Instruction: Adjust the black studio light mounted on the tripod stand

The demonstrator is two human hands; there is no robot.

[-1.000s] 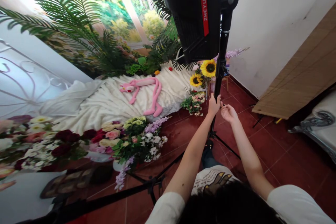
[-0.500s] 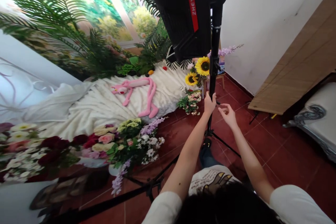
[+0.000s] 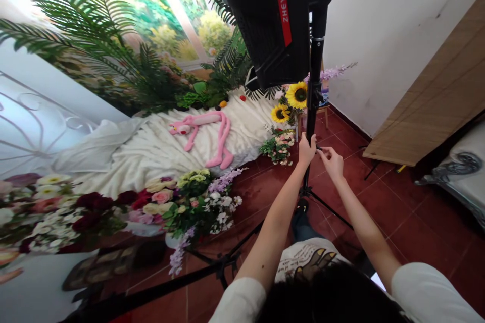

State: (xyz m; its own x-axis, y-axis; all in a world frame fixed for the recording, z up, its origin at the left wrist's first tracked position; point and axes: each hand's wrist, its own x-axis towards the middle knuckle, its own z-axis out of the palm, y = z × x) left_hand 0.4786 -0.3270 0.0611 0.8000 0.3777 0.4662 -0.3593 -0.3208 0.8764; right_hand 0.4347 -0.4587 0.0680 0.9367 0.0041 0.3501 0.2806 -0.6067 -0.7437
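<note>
A black light stand [image 3: 311, 106] rises in front of me, with a large black studio light [image 3: 265, 25] marked by a red ZHEYU stripe at its top. My left hand [image 3: 306, 150] is wrapped around the stand's pole. Just right of it, my right hand [image 3: 334, 163] pinches a small dark knob [image 3: 319, 149] on the pole between thumb and fingers; the knob is mostly covered. Below, the stand's legs [image 3: 333, 210] spread over the floor near my foot.
Sunflowers [image 3: 296, 95] stand behind the pole. A pink plush toy [image 3: 220, 136] lies on a white blanket [image 3: 129, 161], with artificial flowers [image 3: 162, 196] before it. Another black stand [image 3: 151, 287] crosses low left. To the right are a wooden board [image 3: 424, 96] and a white seat [image 3: 468, 161].
My right thumb and fingers have closed in on the knob beside the pole. My left hand keeps its hold. The whole view has shifted slightly, so things appear a little farther right.
</note>
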